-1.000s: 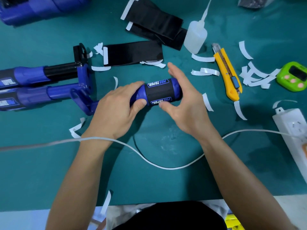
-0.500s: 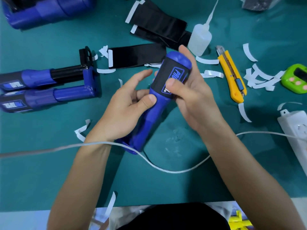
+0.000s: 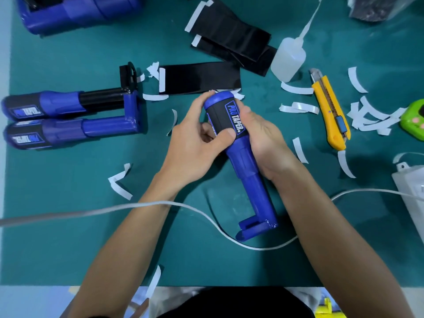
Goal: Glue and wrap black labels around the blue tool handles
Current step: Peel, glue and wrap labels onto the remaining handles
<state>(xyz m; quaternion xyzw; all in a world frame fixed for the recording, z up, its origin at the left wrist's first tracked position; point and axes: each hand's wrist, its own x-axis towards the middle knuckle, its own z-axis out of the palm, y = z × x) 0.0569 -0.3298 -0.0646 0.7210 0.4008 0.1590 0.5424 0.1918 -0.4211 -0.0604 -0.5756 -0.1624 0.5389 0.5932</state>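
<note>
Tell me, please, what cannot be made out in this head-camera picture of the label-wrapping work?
- Label seam: the left hand and right hand cover both sides of the black label on the held blue tool.
- Power strip: cut off by the right edge.
- Green device: partly cut off by the right edge.
- Large blue object: cropped by the top edge.

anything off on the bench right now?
Nothing damaged or spilled. White backing strips litter the green mat, the glue bottle lies tipped against the black labels, and the white cable runs under both forearms.
</note>
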